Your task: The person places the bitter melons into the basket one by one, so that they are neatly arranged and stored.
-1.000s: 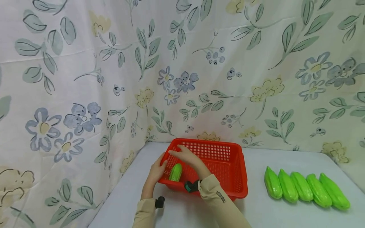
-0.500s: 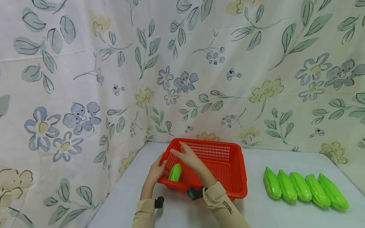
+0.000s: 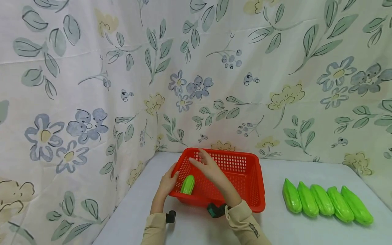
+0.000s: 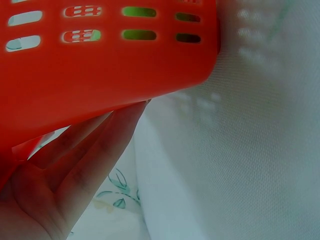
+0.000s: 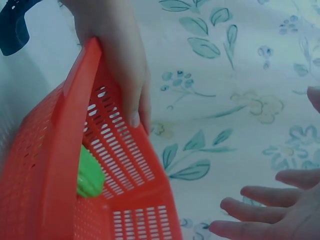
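Note:
My left hand (image 3: 167,183) grips the left rim of a red plastic basket (image 3: 258,185), thumb over the rim. In the left wrist view its fingers (image 4: 95,160) lie along the outside of the wall. Inside, at the basket's left end, lies one bright green, elongated, ridged vegetable (image 3: 188,184), like a small gourd; in the right wrist view that green vegetable (image 5: 90,172) shows partly behind the rim. Above the basket's left half hovers my right hand (image 3: 210,167), fingers spread, holding nothing. The right wrist view shows its fingers (image 5: 255,212) apart from the basket.
To the right of the basket, several matching green vegetables (image 3: 326,202) lie side by side in a slanted row. All rests on a white-covered table (image 3: 275,228). A floral cloth (image 3: 232,85) hangs behind and along the left side.
My right hand has drawn back slightly to the right over the basket. The left hand keeps its hold, and the vegetables lie as before.

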Demonstrator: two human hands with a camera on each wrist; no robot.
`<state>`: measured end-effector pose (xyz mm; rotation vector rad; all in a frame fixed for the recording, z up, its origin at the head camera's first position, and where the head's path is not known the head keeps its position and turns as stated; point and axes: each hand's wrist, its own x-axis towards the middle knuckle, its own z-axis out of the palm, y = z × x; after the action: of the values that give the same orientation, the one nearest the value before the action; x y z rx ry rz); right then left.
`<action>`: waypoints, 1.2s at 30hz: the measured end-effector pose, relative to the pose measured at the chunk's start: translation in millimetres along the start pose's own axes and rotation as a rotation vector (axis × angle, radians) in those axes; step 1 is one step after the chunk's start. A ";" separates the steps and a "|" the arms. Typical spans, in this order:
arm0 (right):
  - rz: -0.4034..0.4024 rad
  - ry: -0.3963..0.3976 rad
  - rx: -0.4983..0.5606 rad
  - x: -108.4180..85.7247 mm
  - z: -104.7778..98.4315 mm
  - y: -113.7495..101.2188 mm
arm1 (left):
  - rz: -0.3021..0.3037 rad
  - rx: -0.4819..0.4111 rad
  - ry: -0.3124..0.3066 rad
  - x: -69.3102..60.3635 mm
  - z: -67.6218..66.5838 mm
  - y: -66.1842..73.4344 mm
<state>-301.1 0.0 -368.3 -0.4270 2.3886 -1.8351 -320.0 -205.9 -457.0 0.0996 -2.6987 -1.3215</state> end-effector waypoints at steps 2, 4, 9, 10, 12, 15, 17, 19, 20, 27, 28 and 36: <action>0.007 0.011 0.001 -3.1 -3.6 -0.8 | -0.002 0.000 -0.001 0.4 0.0 -0.1; 0.007 0.021 0.007 -5.4 -7.3 -0.5 | -0.003 0.003 0.000 0.6 -0.1 -0.4; -0.007 0.034 0.004 -10.9 -17.3 2.0 | -0.004 0.011 -0.003 0.5 0.1 -1.1; -0.004 0.037 0.000 -12.0 -19.3 2.5 | -0.005 0.012 -0.004 0.6 0.2 -1.4; 0.000 0.040 0.003 -14.0 -23.2 3.3 | -0.003 0.014 -0.003 1.2 0.3 -1.9; 0.013 0.050 -0.009 -15.8 -28.5 4.9 | -0.008 0.016 -0.001 2.5 0.7 -3.0; 0.009 0.054 -0.010 -16.8 -31.9 6.2 | -0.010 0.016 0.000 3.2 0.8 -3.2; 0.006 0.056 -0.011 -17.5 -35.4 7.8 | -0.011 0.019 0.001 3.7 1.3 -3.6; 0.006 0.058 -0.011 -17.8 -37.3 8.6 | -0.012 0.020 0.000 3.9 1.6 -3.8; 0.027 0.067 -0.047 -18.9 -51.3 15.1 | -0.015 0.024 -0.003 3.6 1.9 -5.0; 0.032 0.067 -0.052 -19.4 -53.9 16.2 | -0.017 0.022 -0.004 3.5 1.8 -5.0; 0.040 0.060 -0.072 -24.0 -77.8 28.9 | -0.013 0.026 0.003 4.3 2.5 -4.0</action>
<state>-302.0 85.9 -377.3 -0.3322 2.4896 -1.7754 -324.7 -206.8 -461.3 0.1213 -2.7174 -1.2891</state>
